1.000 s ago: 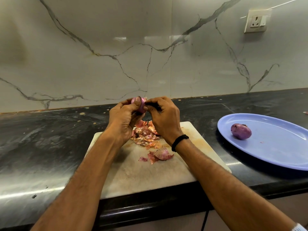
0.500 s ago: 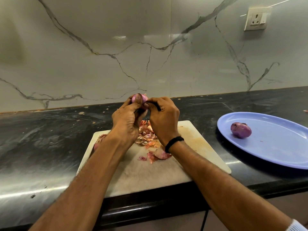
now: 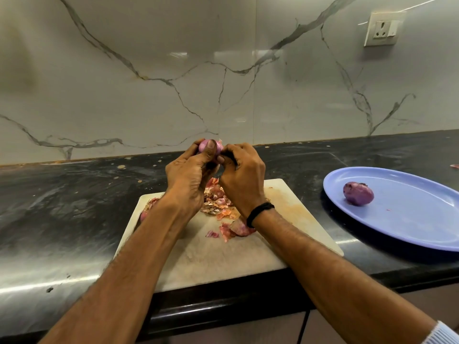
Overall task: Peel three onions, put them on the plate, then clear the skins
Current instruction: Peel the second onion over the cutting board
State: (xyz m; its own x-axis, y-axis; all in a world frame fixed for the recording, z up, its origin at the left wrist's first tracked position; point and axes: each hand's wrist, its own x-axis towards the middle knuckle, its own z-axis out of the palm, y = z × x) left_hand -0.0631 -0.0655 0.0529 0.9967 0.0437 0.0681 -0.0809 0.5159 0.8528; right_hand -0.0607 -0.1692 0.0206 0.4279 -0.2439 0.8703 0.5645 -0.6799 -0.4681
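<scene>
My left hand [image 3: 187, 177] grips a small pink onion [image 3: 218, 148] above the cutting board [image 3: 248, 259], thumb pressed on its top. My right hand [image 3: 242, 175] is curled against the onion's right side, fingertips pinching at its skin. A pile of onion skins [image 3: 218, 202] lies on the board under my hands, with a few larger pieces [image 3: 233, 229] nearer me. Another onion [image 3: 146, 212] peeks out behind my left forearm at the board's left edge. One peeled purple onion [image 3: 358, 193] sits on the blue plate [image 3: 409, 219] at the right.
The board lies on a black stone counter [image 3: 74, 207] against a marble-patterned wall. A wall socket [image 3: 382, 28] is at the upper right. A small scrap [image 3: 454, 166] lies on the counter behind the plate. The counter's front edge runs just below the board.
Both hands have lifted the onion slightly and turned it; the onion behind my left forearm has come into view.
</scene>
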